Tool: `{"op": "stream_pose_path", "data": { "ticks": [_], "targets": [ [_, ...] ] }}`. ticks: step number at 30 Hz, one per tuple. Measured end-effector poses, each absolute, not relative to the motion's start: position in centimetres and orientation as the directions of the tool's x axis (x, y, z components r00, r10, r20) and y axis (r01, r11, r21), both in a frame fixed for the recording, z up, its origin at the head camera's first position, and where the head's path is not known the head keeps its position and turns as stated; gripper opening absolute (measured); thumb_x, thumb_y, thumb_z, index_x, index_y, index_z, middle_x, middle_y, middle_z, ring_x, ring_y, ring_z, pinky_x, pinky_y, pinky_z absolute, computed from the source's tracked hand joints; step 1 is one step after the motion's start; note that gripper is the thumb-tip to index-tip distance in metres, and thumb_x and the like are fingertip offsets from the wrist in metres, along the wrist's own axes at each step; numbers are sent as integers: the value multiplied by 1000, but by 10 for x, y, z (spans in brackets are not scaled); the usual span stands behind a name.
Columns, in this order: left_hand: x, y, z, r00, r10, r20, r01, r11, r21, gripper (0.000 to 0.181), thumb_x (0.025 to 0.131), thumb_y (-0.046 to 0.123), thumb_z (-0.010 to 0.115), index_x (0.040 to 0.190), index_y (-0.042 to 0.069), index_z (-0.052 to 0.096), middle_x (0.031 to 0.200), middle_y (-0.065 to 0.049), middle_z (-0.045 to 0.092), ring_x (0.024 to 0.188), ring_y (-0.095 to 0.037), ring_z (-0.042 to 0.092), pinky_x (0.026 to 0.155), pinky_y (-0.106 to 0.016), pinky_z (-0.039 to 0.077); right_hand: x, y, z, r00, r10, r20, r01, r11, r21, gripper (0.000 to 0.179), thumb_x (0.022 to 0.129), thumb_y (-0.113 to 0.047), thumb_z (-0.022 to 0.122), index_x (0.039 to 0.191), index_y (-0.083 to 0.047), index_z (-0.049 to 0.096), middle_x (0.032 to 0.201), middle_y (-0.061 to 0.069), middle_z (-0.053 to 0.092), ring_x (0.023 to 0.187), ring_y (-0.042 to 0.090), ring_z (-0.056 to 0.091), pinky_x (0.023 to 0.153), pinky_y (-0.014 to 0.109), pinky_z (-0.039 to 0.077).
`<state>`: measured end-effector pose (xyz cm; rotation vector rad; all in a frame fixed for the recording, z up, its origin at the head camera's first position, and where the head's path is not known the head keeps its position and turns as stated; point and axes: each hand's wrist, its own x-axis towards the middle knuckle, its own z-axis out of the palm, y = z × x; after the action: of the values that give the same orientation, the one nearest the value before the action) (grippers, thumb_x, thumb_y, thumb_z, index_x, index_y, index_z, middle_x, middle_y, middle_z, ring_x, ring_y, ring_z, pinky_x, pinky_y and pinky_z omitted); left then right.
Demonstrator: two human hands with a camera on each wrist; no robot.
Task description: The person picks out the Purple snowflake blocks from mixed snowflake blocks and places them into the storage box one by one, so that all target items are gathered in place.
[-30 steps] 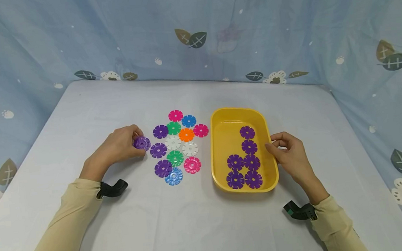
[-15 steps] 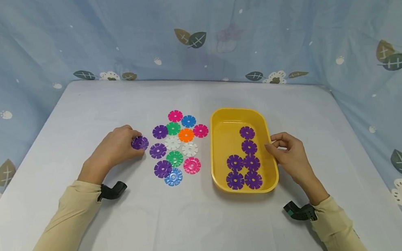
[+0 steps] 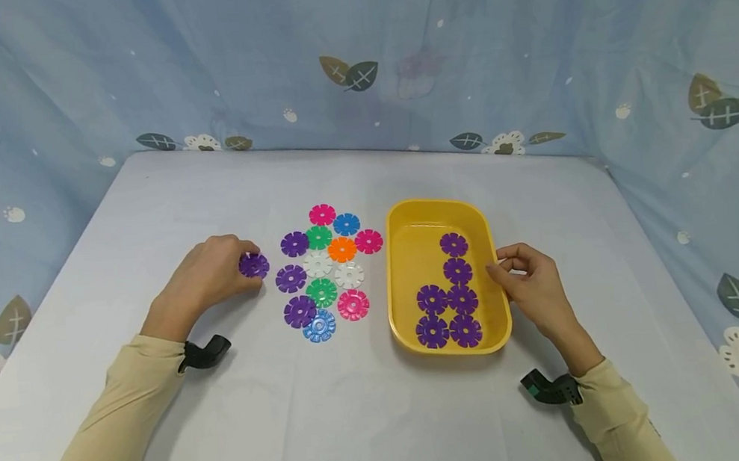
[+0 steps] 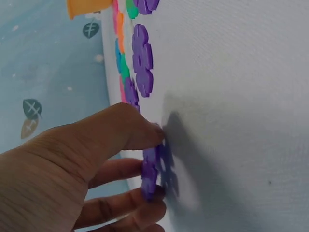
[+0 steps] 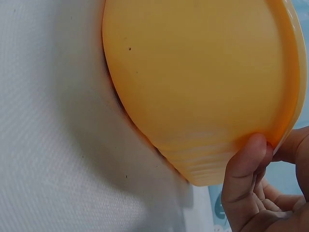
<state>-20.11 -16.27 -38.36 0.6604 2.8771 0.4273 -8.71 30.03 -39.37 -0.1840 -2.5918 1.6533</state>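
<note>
My left hand (image 3: 212, 277) pinches a purple flower-shaped disc (image 3: 254, 266) between thumb and fingers, left of the loose discs. In the left wrist view that purple disc (image 4: 150, 171) is just above the white cloth or touching it; I cannot tell which. Beside it lie other purple discs, such as one purple disc (image 3: 290, 278). My right hand (image 3: 536, 284) grips the right rim of a yellow tray (image 3: 406, 257), thumb against the wall in the right wrist view. Several purple discs (image 3: 462, 299) lie flat on the tray's floor, towards its near right.
Between left hand and tray lie a orange disc (image 3: 342, 249), green disc (image 3: 321, 293), white disc (image 3: 349, 275), blue disc (image 3: 319, 326) and pink disc (image 3: 353, 304), among others. A white cloth (image 3: 363, 426) covers the table. Behind hangs a blue patterned curtain (image 3: 242, 48).
My left hand has shifted slightly left with the purple disc, which now looks less tilted towards the camera. The right hand and the tray stay in place.
</note>
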Motion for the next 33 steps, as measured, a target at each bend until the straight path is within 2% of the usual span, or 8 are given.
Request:
{"op": "stream_pose_path", "data": {
  "ticks": [9, 16, 21, 33],
  "targets": [
    [-198, -162, -380, -891, 443, -98, 410, 879, 243, 53, 74, 27, 85, 116, -1, 70, 99, -16, 62, 82, -27, 58, 75, -47, 52, -89, 300, -396, -991, 133, 2, 56, 435, -899, 33, 96, -17, 69, 117, 5, 57, 90, 18, 63, 67, 15, 71, 59, 29, 58],
    [-198, -162, -375, -902, 429, -53, 398, 872, 286, 50, 73, 27, 83, 113, 1, 72, 98, -13, 61, 78, -26, 57, 72, -46, 52, -88, 300, -393, -991, 135, 10, 48, 419, -907, 34, 95, -15, 69, 118, 7, 56, 92, 22, 63, 67, 13, 70, 58, 28, 57],
    [-198, -155, -370, -895, 445, -16, 420, 854, 307, 48, 73, 29, 81, 113, 3, 72, 100, -11, 63, 81, -26, 58, 75, -46, 52, -88, 301, -394, -991, 135, 8, 49, 418, -907, 35, 96, -14, 69, 120, 7, 56, 93, 21, 63, 67, 13, 71, 58, 27, 57],
    [-196, -110, -348, -840, 542, 30, 512, 773, 375, 48, 75, 32, 81, 117, 8, 73, 102, -6, 63, 79, -21, 55, 70, -38, 51, -89, 301, -396, -993, 120, 12, 39, 410, -911, 35, 96, -15, 69, 120, 6, 56, 92, 22, 63, 68, 14, 71, 58, 26, 57]
  ]
}}
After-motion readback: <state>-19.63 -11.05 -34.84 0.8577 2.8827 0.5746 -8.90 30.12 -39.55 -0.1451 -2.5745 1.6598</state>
